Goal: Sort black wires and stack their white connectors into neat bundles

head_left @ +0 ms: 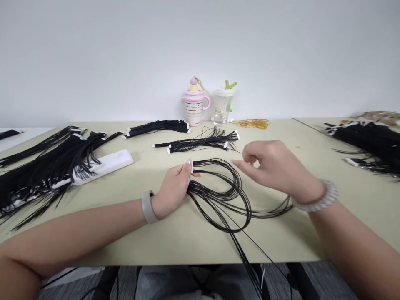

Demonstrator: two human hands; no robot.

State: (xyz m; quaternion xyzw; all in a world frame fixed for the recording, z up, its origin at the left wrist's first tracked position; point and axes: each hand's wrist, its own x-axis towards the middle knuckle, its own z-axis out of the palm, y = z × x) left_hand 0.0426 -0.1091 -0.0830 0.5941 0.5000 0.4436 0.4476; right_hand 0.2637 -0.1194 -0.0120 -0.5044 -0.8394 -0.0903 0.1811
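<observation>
We've got a loopy bunch of thin black wires (218, 196) on the tan table (162, 243), right in front of us. Our L hand (173, 189) curls round the bunch near its white tips (191, 166) & holds it. Our R hand (268, 166) is up just above the loops, fingers bent, tips close; can't tell if they pinch a thin wire. Past the loops lies a smaller wire bunch (200, 142), then another (158, 128). Big wire piles sit far L (46, 166) & far R (362, 143), w/ a smooth white bar (103, 166) by the L pile. By the wall: pink cup (195, 102), clear bottle (223, 108), yellow rubber bands (251, 123). Grey band (147, 206) on L wrist, clear coil band (315, 196) on R.
</observation>
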